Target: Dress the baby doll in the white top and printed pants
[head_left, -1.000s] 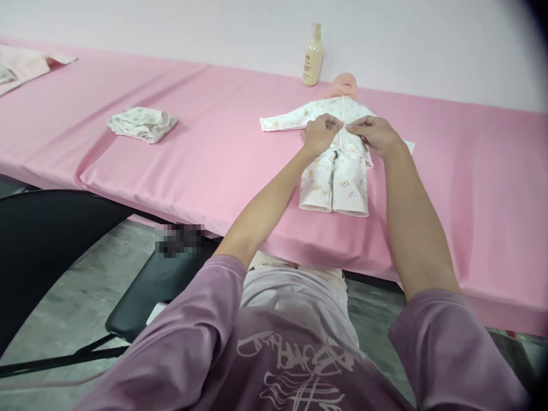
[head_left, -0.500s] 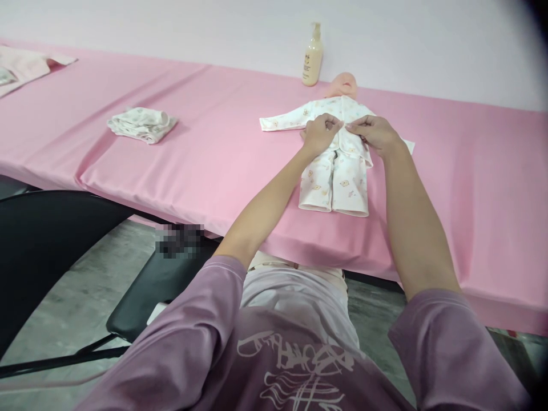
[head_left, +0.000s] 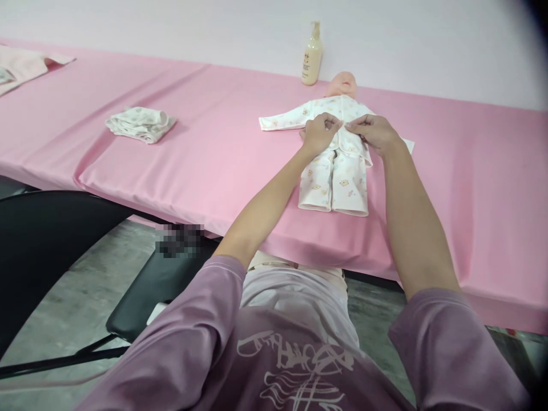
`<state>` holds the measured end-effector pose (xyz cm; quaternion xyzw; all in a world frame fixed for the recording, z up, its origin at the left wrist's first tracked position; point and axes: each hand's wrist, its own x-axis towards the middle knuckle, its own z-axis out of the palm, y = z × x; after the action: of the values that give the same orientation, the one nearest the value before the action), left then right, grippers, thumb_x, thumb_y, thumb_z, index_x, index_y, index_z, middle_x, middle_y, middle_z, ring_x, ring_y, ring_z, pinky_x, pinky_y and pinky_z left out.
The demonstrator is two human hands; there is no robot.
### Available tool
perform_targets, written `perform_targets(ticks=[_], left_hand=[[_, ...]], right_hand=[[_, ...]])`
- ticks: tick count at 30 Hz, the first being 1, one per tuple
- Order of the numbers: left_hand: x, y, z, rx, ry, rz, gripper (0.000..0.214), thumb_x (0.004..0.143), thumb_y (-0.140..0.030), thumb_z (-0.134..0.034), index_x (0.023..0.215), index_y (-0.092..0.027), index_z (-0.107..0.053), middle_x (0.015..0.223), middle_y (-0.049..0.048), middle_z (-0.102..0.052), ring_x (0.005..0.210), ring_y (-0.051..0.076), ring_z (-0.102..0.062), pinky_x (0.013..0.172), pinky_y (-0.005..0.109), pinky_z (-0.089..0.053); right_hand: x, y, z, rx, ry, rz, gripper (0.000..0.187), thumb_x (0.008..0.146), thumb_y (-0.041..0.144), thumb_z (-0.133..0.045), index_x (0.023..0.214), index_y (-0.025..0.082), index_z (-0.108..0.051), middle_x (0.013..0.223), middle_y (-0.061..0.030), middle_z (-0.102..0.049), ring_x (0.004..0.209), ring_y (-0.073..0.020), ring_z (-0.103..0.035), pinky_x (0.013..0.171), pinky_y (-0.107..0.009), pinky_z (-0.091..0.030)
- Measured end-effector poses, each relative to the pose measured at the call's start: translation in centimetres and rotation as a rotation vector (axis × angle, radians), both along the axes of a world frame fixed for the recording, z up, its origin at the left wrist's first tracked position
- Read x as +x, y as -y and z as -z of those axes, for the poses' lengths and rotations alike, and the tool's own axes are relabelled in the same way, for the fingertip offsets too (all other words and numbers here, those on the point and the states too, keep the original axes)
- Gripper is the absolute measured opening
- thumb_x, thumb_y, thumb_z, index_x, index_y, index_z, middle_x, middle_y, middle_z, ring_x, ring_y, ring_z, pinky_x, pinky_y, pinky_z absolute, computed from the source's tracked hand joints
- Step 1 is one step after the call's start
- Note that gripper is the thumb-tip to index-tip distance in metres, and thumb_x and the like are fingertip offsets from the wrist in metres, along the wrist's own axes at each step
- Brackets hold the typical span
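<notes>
A baby doll (head_left: pixel 341 84) lies on its back on the pink-covered table, its head toward the wall. It wears a white patterned baby jacket (head_left: pixel 327 107) and matching trousers (head_left: pixel 315 185). My left hand (head_left: pixel 320 132) pinches the jacket's front edge at mid-chest. Opposite it, my right hand (head_left: pixel 375 131) pinches the other side of the same front opening, fingertips almost touching the left ones. Whatever fastening lies between the fingertips is too small to make out. The doll's left sleeve is partly hidden behind my right hand and wrist.
A pump bottle (head_left: pixel 312 57) stands by the wall beyond the doll. Folded patterned cloth (head_left: pixel 140 124) lies to the left on the pink table cover (head_left: pixel 214 154), with a pale pink cloth (head_left: pixel 25 65) at the far left. Black chairs (head_left: pixel 145 302) stand below the table's left front edge.
Almost nothing differs. Both hands keep their pinch on the jacket front; the whole view has shifted very slightly.
</notes>
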<state>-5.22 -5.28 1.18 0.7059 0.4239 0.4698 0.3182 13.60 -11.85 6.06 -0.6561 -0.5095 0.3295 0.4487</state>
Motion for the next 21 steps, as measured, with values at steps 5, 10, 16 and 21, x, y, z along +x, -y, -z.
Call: perform_targets(ticks=[5,10,16,21], left_hand=[[0.0,0.0,0.0,0.009,-0.020,-0.014,0.018,0.108,-0.044,-0.086,0.100,-0.028,-0.082,0.106,0.0040,-0.083,0.113,0.027,-0.075,0.107,0.042,-0.052],[-0.1,0.2,-0.1,0.012,-0.034,-0.021,0.019,0.108,-0.046,-0.085,0.101,-0.029,-0.082,0.106,0.0039,-0.084,0.114,0.028,-0.075,0.108,0.044,-0.053],[-0.1,0.4,-0.3,0.008,-0.044,-0.029,0.018,0.108,-0.045,-0.087,0.100,-0.029,-0.083,0.109,0.0046,-0.084,0.118,0.029,-0.074,0.110,0.045,-0.051],[0.0,0.4,-0.3,0.005,-0.049,-0.032,0.018,0.108,-0.045,-0.087,0.101,-0.029,-0.083,0.109,0.0047,-0.084,0.119,0.030,-0.074,0.112,0.046,-0.050]], right_hand=[[0.7,-0.8,0.8,0.028,0.008,-0.010,0.029,0.097,0.030,-0.104,0.093,0.025,-0.075,0.093,-0.0054,-0.076,0.089,-0.0209,-0.066,0.100,-0.045,-0.062],[1.3,-1.5,1.3,0.043,0.040,-0.016,0.037,0.091,0.042,-0.109,0.094,0.026,-0.076,0.094,-0.0054,-0.079,0.101,-0.0257,-0.075,0.100,-0.046,-0.065],[0.9,-1.3,1.2,0.052,0.037,-0.010,0.030,0.098,0.035,-0.104,0.094,0.026,-0.076,0.095,-0.0056,-0.080,0.103,-0.0234,-0.072,0.104,-0.045,-0.062],[0.7,-1.3,1.1,0.044,0.053,-0.015,0.031,0.098,0.038,-0.104,0.095,0.027,-0.075,0.099,-0.0063,-0.082,0.111,-0.0262,-0.073,0.106,-0.048,-0.062]])
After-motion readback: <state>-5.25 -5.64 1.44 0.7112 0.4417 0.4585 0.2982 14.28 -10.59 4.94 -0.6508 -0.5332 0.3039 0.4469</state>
